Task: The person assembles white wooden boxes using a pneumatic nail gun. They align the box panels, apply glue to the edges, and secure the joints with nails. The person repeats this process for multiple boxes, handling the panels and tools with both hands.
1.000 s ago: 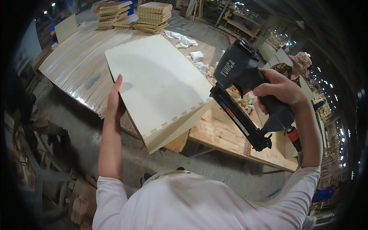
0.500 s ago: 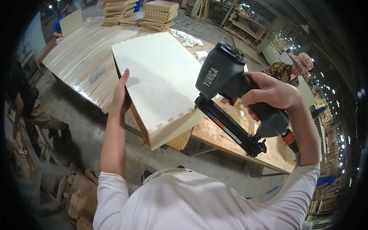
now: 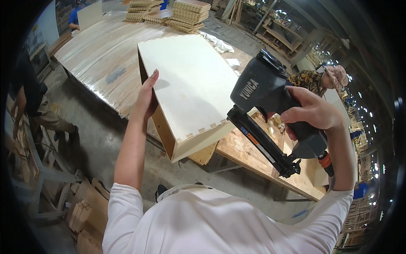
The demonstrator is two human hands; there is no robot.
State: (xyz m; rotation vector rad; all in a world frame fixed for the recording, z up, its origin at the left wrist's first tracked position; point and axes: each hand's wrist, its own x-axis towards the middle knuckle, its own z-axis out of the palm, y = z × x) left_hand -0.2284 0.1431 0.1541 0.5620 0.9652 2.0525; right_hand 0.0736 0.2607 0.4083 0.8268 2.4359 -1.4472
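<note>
The left grip pinched a pale wooden box by one side, tilted near the surface, while the right grip was wrapped around a nail gun, and a slack one-handed hold could have let the box twist.

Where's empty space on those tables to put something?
The wide table has bare room between its left corner and the pale box. The plywood bench has a patch between box and nail gun. Panel stacks crowd the wide table's far end.
</note>
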